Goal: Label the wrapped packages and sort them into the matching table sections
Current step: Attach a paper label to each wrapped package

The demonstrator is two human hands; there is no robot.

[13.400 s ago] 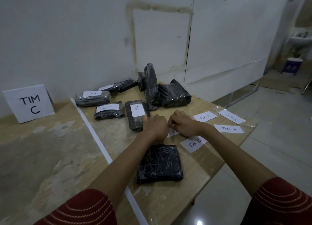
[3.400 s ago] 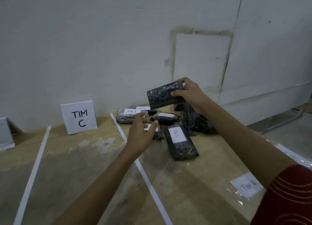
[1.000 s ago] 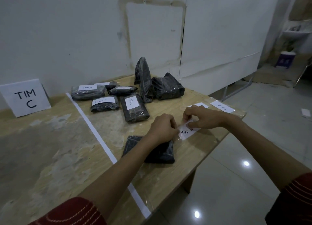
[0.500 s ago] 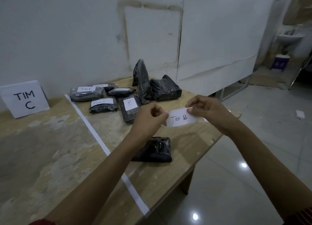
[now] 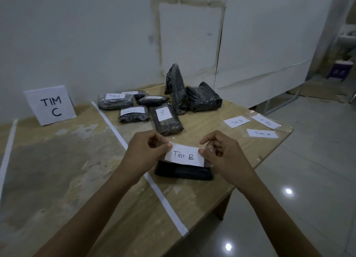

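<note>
– What are the hands doing?

– The left hand [image 5: 146,154] is pinching the left end of a white "Tim B" label [image 5: 184,155] between thumb and fingertips. The right hand [image 5: 223,154] is pinching the right end, so the slip is hanging between them, slightly bowed.

– And where is the package lying?

– A black wrapped package [image 5: 183,173] is lying flat on the table [image 5: 77,170] directly below the label, just right of the white tape line [image 5: 163,199]. The label's lower edge is overlapping the package's top in the view, but whether paper is touching wrap cannot be told.

– What is sitting beyond that?

– Farther back, right of the line, a "Tim C" package [image 5: 166,119] is lying lengthwise, with a second labelled package [image 5: 133,115] lying to its left and a "Tim A" package [image 5: 115,101] lying behind that one. Two unlabelled black bundles [image 5: 177,87] are leaning together near the wall. Spare labels [image 5: 237,121] are sitting near the table's right corner. A white "TIM C" sign [image 5: 51,105] is standing by the wall, in the section left of the line.
</note>
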